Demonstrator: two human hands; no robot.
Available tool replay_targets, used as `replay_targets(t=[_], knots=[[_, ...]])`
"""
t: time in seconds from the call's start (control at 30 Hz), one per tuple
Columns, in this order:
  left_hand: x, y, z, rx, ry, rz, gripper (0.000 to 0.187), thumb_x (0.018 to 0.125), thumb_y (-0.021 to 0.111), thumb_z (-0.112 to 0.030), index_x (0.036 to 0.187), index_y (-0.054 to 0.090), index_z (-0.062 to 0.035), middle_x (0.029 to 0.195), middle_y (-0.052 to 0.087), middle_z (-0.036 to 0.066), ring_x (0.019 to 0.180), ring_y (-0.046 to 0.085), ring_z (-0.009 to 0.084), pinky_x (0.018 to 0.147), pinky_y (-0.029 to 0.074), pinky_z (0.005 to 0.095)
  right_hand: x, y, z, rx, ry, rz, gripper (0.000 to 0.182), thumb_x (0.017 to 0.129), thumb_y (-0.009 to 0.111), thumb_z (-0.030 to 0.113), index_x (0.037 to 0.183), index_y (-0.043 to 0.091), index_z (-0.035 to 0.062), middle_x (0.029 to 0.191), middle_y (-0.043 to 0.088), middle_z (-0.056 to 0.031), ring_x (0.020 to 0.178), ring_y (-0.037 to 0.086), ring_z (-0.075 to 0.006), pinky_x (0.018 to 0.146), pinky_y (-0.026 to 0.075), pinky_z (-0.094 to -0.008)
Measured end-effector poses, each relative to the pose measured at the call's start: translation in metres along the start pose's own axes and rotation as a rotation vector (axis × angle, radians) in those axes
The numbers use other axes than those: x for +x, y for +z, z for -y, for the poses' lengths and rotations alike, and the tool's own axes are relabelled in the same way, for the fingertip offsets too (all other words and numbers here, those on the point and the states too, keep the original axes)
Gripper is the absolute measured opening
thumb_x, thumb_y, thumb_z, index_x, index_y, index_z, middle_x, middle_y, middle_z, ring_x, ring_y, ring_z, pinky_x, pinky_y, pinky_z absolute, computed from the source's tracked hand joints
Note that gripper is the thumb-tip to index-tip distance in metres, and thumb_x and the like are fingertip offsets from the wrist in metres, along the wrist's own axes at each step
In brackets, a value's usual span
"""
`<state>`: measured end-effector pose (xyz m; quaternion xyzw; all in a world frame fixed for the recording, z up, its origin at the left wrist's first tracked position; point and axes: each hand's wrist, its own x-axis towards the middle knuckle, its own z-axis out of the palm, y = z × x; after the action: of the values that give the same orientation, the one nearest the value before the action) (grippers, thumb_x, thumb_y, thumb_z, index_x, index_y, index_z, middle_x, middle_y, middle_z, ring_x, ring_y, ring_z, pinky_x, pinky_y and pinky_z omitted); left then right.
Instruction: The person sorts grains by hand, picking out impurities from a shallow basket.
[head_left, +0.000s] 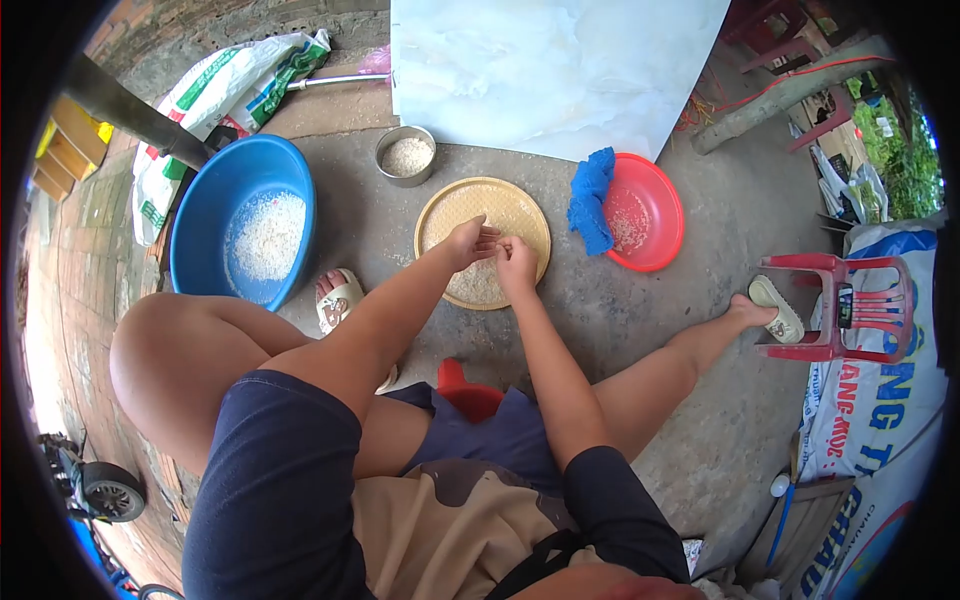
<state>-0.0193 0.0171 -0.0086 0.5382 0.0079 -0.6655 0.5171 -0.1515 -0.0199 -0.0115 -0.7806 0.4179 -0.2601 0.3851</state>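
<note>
Over a round woven tray on the ground, my left hand is held palm up with its fingers stretched out. My right hand is beside it, fingertips pinched together at the left fingers. Whatever the pinch holds, if anything, is too small to make out. Pale grains that look like rice lie in the near part of the tray. A metal bowl holding similar grains stands behind the tray, to the left.
At left, a large blue basin holds white grains. A red basin with scattered grains has a blue cloth over its rim. Farther right are a red plastic chair and printed sacks. A pale sheet lies behind.
</note>
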Motion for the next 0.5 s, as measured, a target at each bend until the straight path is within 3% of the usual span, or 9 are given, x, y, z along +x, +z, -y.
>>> replay_targets(t=[0.13,0.2,0.23,0.27,0.33,0.37,0.43,0.5], knots=[[0.001,0.004,-0.013,-0.170,0.067,-0.067,0.044,0.096,0.028,-0.031,0.107,0.050,0.0057,0.098,0.057,0.017,0.090,0.057,0.0262,0.082,0.047,0.0372,0.015,-0.003,0.029,0.293,0.087,0.115,0.007,0.077,0.061,0.005,0.081,0.061,-0.0005,0.081,0.064,-0.0128,0.072,0.063,-0.0197,0.065,0.049,-0.0308],[0.005,0.002,-0.016,-0.228,0.062,-0.015,0.039,0.095,0.030,-0.028,0.105,0.052,0.0038,0.095,0.059,0.017,0.081,0.059,0.0253,0.076,0.050,0.0358,0.019,-0.003,0.037,0.349,0.051,0.160,0.009,0.078,0.062,0.007,0.083,0.063,-0.0006,0.082,0.065,-0.0119,0.069,0.063,-0.0167,0.061,0.049,-0.0279],[0.014,-0.003,-0.013,-0.232,0.086,0.023,0.037,0.095,0.031,-0.026,0.104,0.051,0.0035,0.093,0.059,0.016,0.080,0.060,0.0253,0.075,0.050,0.0352,0.021,-0.003,0.035,0.469,0.059,0.196,0.013,0.079,0.062,0.009,0.088,0.063,0.0006,0.087,0.064,-0.0115,0.079,0.062,-0.0206,0.071,0.048,-0.0307],[0.023,-0.008,-0.009,-0.236,0.110,0.062,0.035,0.094,0.032,-0.025,0.103,0.051,0.0031,0.091,0.060,0.016,0.079,0.061,0.0253,0.074,0.051,0.0347,0.022,-0.003,0.034,0.474,0.056,0.189,0.013,0.079,0.062,0.009,0.088,0.063,0.0006,0.087,0.064,-0.0115,0.079,0.062,-0.0206,0.071,0.048,-0.0307],[0.020,-0.007,-0.012,-0.223,0.071,-0.002,0.031,0.093,0.034,-0.022,0.097,0.054,0.0020,0.087,0.061,0.014,0.075,0.060,0.0227,0.071,0.050,0.0326,0.021,-0.001,0.025,0.238,-0.063,-0.028,0.022,0.080,0.061,0.012,0.100,0.060,0.0027,0.099,0.059,-0.0118,0.095,0.055,-0.0255,0.084,0.044,-0.0352],[0.019,-0.007,-0.013,-0.175,0.035,-0.006,0.030,0.092,0.035,-0.020,0.093,0.056,0.0017,0.083,0.061,0.013,0.072,0.059,0.0215,0.068,0.050,0.0318,0.018,-0.001,0.019,0.243,-0.065,-0.034,0.022,0.080,0.061,0.012,0.100,0.060,0.0027,0.099,0.059,-0.0118,0.095,0.055,-0.0255,0.084,0.044,-0.0352],[0.013,-0.004,-0.012,-0.154,0.016,-0.045,0.031,0.090,0.037,-0.018,0.083,0.060,0.0007,0.073,0.061,0.010,0.063,0.056,0.0189,0.061,0.049,0.0299,0.003,-0.003,0.008,-0.137,-0.178,-0.089,0.031,0.079,0.060,0.015,0.107,0.056,0.0045,0.108,0.053,-0.0122,0.105,0.047,-0.0291,0.091,0.039,-0.0386],[0.008,-0.004,-0.012,-0.150,0.014,-0.075,0.030,0.090,0.037,-0.018,0.083,0.059,0.0010,0.072,0.061,0.010,0.062,0.057,0.0193,0.060,0.049,0.0306,-0.018,-0.005,-0.006,-0.275,-0.256,-0.036,0.032,0.078,0.060,0.015,0.109,0.055,0.0046,0.109,0.052,-0.0122,0.105,0.047,-0.0286,0.089,0.040,-0.0389]])
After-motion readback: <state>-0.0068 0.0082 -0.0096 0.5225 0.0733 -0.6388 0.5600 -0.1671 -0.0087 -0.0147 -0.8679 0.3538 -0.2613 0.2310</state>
